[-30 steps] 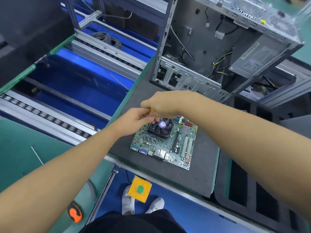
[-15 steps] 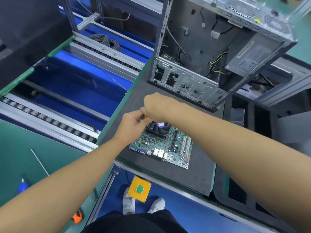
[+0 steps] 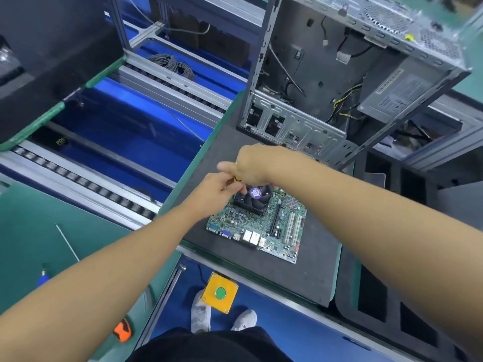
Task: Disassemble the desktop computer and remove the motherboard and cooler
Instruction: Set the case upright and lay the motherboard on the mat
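Overhead, from a head-worn camera, two bare forearms reach out and meet above a workbench. Beyond the grip and to its right lies the largest object, an open grey metal desktop computer case, its side panel off, loose black and yellow cables inside and a grey boxed power supply at its far right end. Under the grip spreads a dark grey foam mat that carries both the case and the board. On this mat, just below the grip and stretching from it toward the person and to the right, lies the green rectangular motherboard, flat and well clear of the case, with its port row along the near edge. A black square cooler with a fan and a round purple sticker at its hub sits on the board's far left part, directly under the grip. The right hand comes in from the right, palm down, fingers curled over a small yellow-handled tool. The left hand comes in from the near left; its curled fingertips pinch the same tool just beneath the yellow handle, at the cooler's far left corner. The tool's tip is hidden behind the fingers. Well below the grip, nearer the person, a yellow box with a round green button hangs under the bench edge.
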